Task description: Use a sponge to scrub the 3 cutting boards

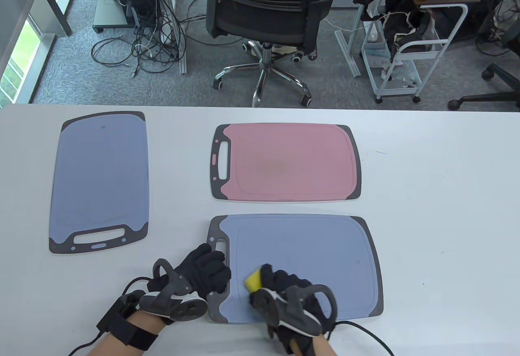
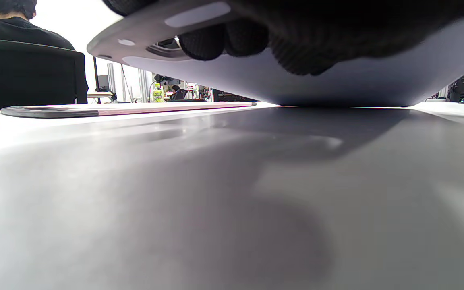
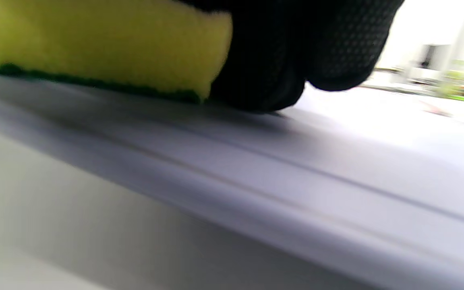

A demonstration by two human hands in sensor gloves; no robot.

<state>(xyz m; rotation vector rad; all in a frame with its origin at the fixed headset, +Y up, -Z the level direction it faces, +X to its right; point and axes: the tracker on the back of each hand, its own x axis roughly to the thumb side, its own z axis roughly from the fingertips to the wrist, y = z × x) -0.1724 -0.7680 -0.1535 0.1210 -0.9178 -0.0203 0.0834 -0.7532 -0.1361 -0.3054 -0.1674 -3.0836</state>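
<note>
1. Table view: you are scrubbing the nearest of the three boards, the large blue-grey plastic cutting board with a dark rim (image 1: 308,258). Your right hand (image 1: 290,295) curls round the yellow sponge with a green scouring face (image 1: 254,279) and holds it down on the board's near-left corner. Your left hand (image 1: 199,274) grips the board's handle end to steady it. The pink cutting board (image 1: 284,161) lies just beyond on the white table (image 1: 438,209), and the second blue-grey cutting board (image 1: 101,181) lies well apart to the left. I judge most of the near board's surface is yet to be covered, so the next move calls for strokes outward toward its right and far edges.

2. Left wrist view: the fingers (image 2: 204,40) wrap under the board's handle edge, which is tilted up off the table; the overhead view does not reveal this lift. The pink board shows as a thin strip behind.

3. Right wrist view: the sponge's green face lies flat against the board, beside its juice groove, with gloved fingers (image 3: 280,56) clamped on the sponge's side.
</note>
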